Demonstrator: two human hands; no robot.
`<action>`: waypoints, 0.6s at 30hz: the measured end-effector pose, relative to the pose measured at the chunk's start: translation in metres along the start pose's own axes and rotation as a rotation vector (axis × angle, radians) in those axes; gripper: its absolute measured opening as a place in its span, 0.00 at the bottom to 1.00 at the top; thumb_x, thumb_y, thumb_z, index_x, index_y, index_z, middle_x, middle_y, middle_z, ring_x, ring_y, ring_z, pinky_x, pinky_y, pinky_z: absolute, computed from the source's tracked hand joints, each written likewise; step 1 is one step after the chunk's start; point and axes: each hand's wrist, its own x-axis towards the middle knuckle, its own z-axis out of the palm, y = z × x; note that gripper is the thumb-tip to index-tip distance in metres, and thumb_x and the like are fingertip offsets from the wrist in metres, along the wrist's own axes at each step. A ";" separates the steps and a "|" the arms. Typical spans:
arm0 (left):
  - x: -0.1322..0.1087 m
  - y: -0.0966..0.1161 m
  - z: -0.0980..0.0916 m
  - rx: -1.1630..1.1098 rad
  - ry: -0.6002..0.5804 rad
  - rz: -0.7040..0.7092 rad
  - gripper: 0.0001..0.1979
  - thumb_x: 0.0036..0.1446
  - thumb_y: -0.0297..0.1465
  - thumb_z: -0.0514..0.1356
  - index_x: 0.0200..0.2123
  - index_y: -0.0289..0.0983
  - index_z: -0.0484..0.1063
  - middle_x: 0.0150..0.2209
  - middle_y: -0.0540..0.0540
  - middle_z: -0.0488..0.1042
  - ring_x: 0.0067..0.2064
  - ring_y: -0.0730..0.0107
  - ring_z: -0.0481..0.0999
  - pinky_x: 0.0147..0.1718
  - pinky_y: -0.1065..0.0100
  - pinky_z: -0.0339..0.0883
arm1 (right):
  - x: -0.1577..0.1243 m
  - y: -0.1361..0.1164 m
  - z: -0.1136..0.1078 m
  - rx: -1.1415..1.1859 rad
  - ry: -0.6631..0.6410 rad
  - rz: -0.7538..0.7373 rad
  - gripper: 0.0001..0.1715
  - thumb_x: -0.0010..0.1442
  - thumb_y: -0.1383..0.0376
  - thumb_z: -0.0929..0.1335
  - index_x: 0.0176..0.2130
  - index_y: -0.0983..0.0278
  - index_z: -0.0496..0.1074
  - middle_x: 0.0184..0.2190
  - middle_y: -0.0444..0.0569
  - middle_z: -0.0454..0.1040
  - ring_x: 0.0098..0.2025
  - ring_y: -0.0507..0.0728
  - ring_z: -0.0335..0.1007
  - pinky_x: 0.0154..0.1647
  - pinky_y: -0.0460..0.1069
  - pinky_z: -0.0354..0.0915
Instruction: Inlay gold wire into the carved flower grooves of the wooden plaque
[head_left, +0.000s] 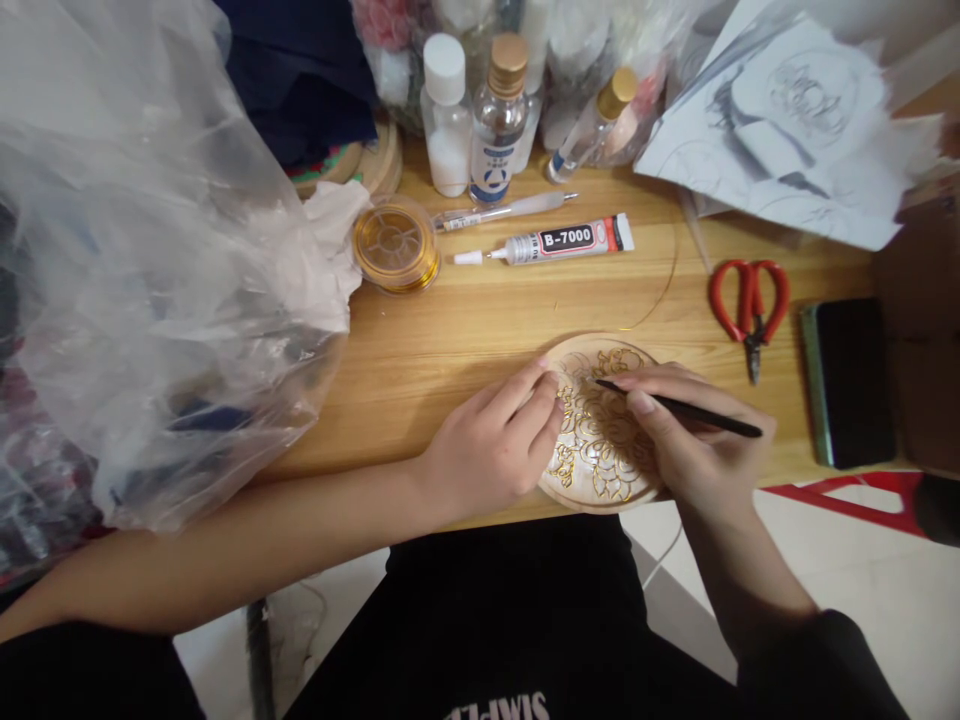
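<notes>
A round wooden disc (pixel 600 440) with a gold wire flower pattern lies at the near edge of the wooden table (pixel 465 330). My left hand (pixel 495 440) rests on the disc's left rim, fingers curled and pressing on it. In a pen grip, my right hand (pixel 690 440) holds a thin black tool (pixel 679 408) whose tip touches the upper middle of the pattern.
A B-7000 glue tube (pixel 559 241) and a white pen (pixel 502 212) lie behind the disc, beside a gold wire spool (pixel 395 245). Bottles (pixel 495 115) stand at the back. Red-handled pliers (pixel 750 305) and a dark phone (pixel 851 380) lie right. A big plastic bag (pixel 142 260) fills the left.
</notes>
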 end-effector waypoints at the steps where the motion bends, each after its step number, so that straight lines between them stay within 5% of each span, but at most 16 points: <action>1: 0.000 0.000 0.000 -0.003 -0.006 -0.001 0.10 0.62 0.24 0.55 0.44 0.25 0.71 0.48 0.32 0.75 0.54 0.51 0.73 0.46 0.59 0.75 | 0.000 0.001 0.000 0.012 0.024 -0.007 0.13 0.55 0.72 0.71 0.37 0.54 0.79 0.33 0.44 0.81 0.37 0.56 0.76 0.41 0.56 0.71; 11: 0.000 -0.004 0.000 -0.041 -0.026 0.022 0.11 0.61 0.25 0.56 0.44 0.24 0.71 0.46 0.34 0.76 0.52 0.58 0.75 0.53 0.58 0.72 | 0.001 0.004 -0.012 -0.007 0.214 -0.023 0.10 0.54 0.70 0.72 0.34 0.55 0.79 0.32 0.44 0.80 0.35 0.57 0.77 0.39 0.55 0.72; 18: 0.005 -0.002 0.000 -0.045 -0.074 -0.075 0.19 0.63 0.34 0.54 0.51 0.26 0.68 0.51 0.33 0.73 0.53 0.53 0.71 0.46 0.56 0.71 | -0.006 0.031 -0.032 0.009 0.474 0.042 0.09 0.51 0.71 0.74 0.30 0.56 0.81 0.29 0.47 0.81 0.32 0.58 0.77 0.34 0.53 0.70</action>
